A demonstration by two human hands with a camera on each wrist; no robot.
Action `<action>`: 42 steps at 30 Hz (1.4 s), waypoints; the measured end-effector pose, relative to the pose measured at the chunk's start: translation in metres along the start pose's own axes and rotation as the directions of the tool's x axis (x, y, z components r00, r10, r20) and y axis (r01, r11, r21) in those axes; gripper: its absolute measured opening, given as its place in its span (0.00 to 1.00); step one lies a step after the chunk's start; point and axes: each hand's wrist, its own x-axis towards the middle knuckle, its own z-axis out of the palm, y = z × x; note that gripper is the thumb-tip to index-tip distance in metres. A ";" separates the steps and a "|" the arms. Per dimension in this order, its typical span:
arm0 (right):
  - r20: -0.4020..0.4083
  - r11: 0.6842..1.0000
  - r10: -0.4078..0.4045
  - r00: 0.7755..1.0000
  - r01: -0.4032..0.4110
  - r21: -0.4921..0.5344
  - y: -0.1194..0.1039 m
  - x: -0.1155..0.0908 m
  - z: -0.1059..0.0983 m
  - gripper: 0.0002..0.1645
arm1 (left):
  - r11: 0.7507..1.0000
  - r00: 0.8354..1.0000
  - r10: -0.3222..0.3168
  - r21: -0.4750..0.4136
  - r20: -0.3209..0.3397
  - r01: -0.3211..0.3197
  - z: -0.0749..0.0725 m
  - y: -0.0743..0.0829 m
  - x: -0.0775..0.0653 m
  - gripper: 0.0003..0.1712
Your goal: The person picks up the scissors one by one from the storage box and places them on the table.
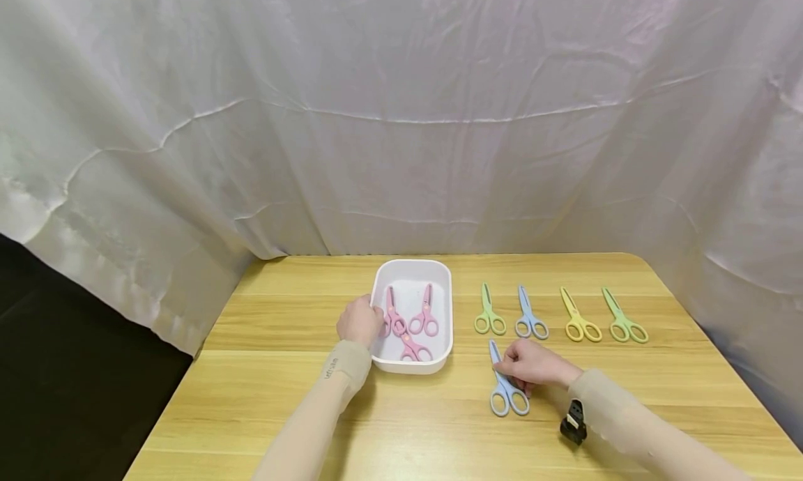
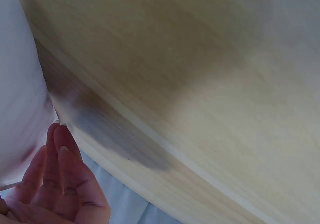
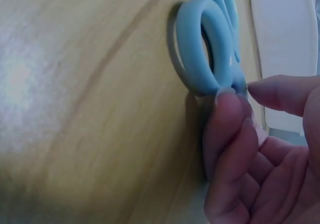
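My left hand (image 1: 360,321) grips the left wall of a white plastic bin (image 1: 410,367), its fingers (image 2: 67,174) against the outside of that wall. Three pairs of pink scissors (image 1: 424,312) lie inside the bin. To the right of it, my right hand (image 1: 533,364) pinches a pair of blue scissors (image 1: 500,383) between thumb and fingers, near where the blades meet the handles. These scissors point away from me, low over the table. Up close in the right wrist view, their blue handle loops (image 3: 192,44) show beside the fingertips.
Behind the right hand, a row of scissors lies on the wooden table (image 1: 251,397): green scissors (image 1: 488,314), another blue pair (image 1: 530,317), yellow scissors (image 1: 579,321) and a second green pair (image 1: 623,321). A pale curtain (image 1: 401,153) hangs along the table's back.
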 end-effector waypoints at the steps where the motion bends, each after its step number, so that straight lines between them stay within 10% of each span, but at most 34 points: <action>1: 0.001 1.000 0.000 1.000 0.000 0.000 0.000 0.000 0.000 0.25 | 1.000 1.000 0.000 0.001 0.001 0.000 0.000 0.000 0.000 0.19; 42: 0.172 1.000 -0.029 0.985 0.031 -0.004 -0.002 0.001 0.000 0.27 | 1.000 1.000 -0.017 -0.020 0.019 0.017 0.000 0.000 0.001 0.20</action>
